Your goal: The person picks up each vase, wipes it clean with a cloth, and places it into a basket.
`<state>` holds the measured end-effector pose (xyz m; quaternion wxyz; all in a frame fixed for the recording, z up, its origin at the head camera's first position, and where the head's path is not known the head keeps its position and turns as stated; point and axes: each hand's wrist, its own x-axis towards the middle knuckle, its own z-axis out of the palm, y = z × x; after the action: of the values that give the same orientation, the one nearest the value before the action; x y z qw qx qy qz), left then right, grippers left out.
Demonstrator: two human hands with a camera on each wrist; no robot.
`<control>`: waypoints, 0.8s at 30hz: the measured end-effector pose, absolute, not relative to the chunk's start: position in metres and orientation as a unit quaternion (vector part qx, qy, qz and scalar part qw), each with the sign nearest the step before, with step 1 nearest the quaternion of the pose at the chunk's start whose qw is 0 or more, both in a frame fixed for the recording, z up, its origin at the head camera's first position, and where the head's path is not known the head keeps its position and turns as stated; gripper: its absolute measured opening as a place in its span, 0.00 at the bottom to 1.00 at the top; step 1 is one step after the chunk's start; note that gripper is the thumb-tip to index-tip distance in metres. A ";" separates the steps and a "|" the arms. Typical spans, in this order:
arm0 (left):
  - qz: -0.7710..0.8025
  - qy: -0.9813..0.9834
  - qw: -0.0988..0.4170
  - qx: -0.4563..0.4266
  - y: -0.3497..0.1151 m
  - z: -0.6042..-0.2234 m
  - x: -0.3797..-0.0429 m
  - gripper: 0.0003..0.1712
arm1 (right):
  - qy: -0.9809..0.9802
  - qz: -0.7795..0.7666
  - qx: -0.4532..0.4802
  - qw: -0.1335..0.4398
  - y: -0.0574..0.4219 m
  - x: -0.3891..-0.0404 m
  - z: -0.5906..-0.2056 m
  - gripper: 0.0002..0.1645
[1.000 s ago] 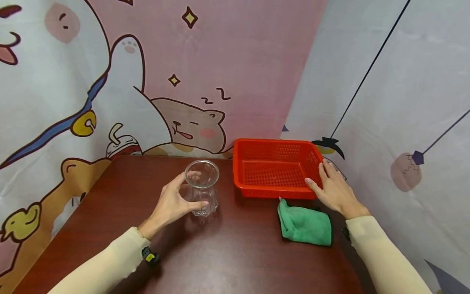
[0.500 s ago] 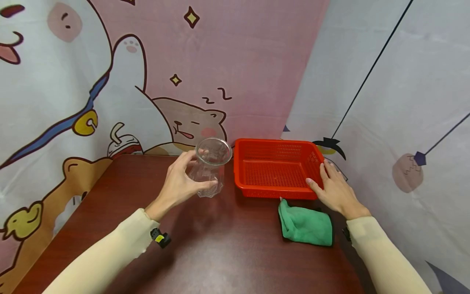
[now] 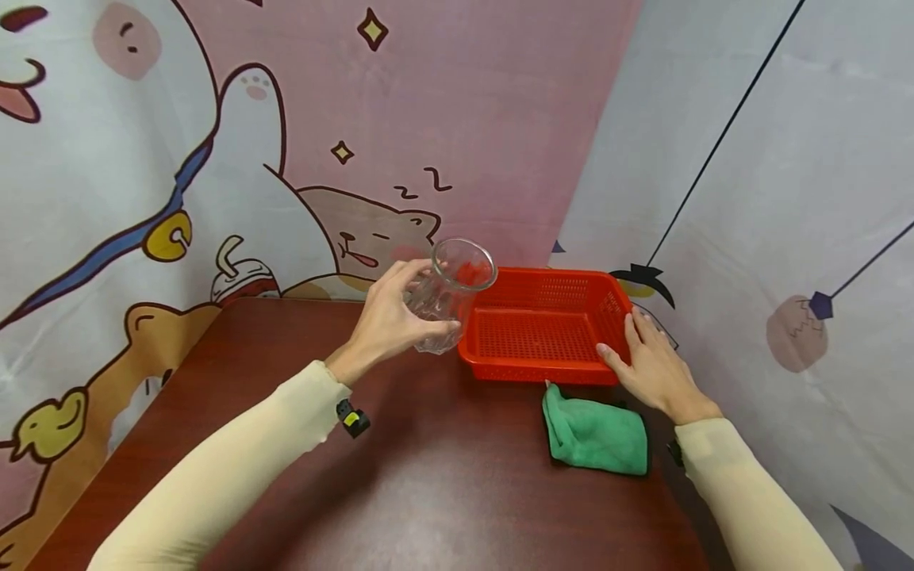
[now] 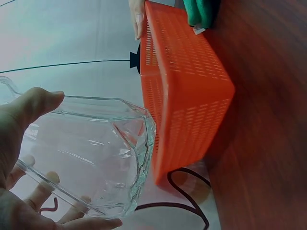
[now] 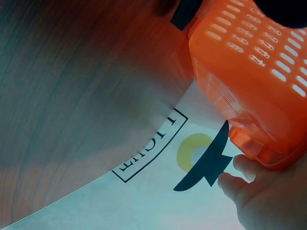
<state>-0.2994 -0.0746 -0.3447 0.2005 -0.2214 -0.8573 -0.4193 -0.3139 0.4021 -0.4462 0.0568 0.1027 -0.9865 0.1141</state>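
Note:
A clear glass vase [image 3: 446, 305] with a flared round rim is in my left hand [image 3: 393, 317], raised off the table and tilted. In the left wrist view the thumb lies along one side of the vase [image 4: 91, 153] and the fingers curl round the other. Its rim overlaps the left end of a red perforated plastic basket [image 3: 543, 373] in the head view; I cannot tell whether they touch. My right hand [image 3: 657, 369] rests at the basket's right rim with fairly straight fingers. The right wrist view shows two fingertips beside the basket [image 5: 240, 81].
A folded green cloth [image 3: 600, 436] lies on the dark brown table [image 3: 457, 484] in front of the basket. Cartoon-printed fabric [image 3: 485, 143] hangs behind the table and along its sides.
My left hand has lifted the vase off the table and carried it up and to the right, to the basket's left end. The right hand and the basket have stayed put.

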 end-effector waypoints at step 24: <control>-0.319 -0.917 0.129 -0.203 -0.001 -0.318 -0.354 0.51 | -0.989 0.102 0.094 0.051 0.403 -0.315 -0.445 0.63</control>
<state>-0.3541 -0.0014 -0.3180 0.1286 -0.2035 -0.9168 -0.3187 -0.3148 0.4030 -0.4452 0.0510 0.0935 -0.9890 0.1022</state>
